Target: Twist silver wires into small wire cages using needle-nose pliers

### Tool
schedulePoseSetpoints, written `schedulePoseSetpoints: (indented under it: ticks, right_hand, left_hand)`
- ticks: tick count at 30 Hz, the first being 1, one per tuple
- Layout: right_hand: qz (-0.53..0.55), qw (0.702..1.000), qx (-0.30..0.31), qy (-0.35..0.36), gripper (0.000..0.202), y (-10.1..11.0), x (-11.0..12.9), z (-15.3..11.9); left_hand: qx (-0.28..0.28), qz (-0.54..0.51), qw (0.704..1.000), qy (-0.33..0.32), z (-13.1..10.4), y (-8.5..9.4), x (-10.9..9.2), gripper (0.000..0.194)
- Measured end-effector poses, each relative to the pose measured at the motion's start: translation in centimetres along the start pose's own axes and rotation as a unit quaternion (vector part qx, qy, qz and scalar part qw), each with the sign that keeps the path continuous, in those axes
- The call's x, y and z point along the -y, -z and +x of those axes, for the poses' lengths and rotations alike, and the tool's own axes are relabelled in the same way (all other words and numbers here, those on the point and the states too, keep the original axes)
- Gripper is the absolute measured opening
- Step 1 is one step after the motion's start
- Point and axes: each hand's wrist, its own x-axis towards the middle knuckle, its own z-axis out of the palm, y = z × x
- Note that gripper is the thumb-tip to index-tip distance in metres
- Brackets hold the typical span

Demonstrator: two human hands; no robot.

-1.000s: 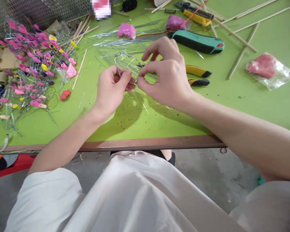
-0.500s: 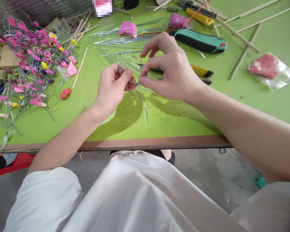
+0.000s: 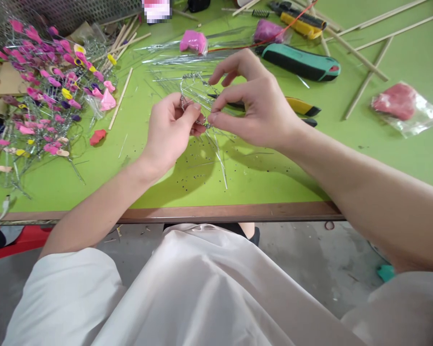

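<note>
Nearest, at the worktop (image 3: 238, 211), thin wire ends (image 3: 223, 175) trail toward the person from below the fingertips; it would be wise to keep them fanned apart so none snags. Farther in, the left hand (image 3: 169, 132) pinches the curved, twisted wire piece (image 3: 192, 75) between thumb and fingers, its arc standing out beyond them. That pinch is best kept close to the joint being worked, firm enough to stop turning but light enough not to flatten the bend. The right hand (image 3: 256, 105) has thumb and forefinger nearly together at the piece's lower end, other fingers lifted; whether they grip wire cannot be told. Small, even turns would suit such thin stock (sharp tips deserve respect). Beyond, partly behind the right hand, lie the yellow-handled pliers (image 3: 299, 105), then a teal-and-black tool (image 3: 299, 60).
</note>
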Motion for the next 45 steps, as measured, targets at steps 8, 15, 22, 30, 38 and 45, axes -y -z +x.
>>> schedulePoseSetpoints:
  ticks: [8,15,22,30,38,45]
  right_hand:
    - [-0.064,0.997,0.003,0.041,0.02,0.3,0.6,-0.2]
    - [-0.091,0.994,-0.006,0.058,0.017,0.4,0.4,-0.5]
    - [-0.129,0.983,-0.036,0.123,0.02,-0.3,-1.1,-0.5]
    - [-0.18,0.951,-0.099,0.233,0.013,-1.2,-3.0,-0.6]
    - [-0.178,0.962,-0.08,0.189,0.016,-1.6,-2.4,-0.9]
    - [-0.149,0.976,-0.083,0.135,0.017,-1.9,-1.8,-0.9]
  left_hand:
    - [0.008,0.02,0.998,-0.059,-0.1,0.2,0.5,0.029]
    - [0.011,0.031,0.998,-0.048,0.1,0.5,0.3,0.028]
    - [0.01,0.032,0.998,-0.06,0.2,0.5,0.6,0.03]
    - [-0.003,0.005,0.999,-0.043,0.1,0.4,-0.2,0.032]
    - [0.004,-0.005,0.999,-0.044,0.0,0.4,0.0,0.032]
    - [-0.002,-0.008,0.998,-0.06,0.0,0.6,-0.2,0.031]
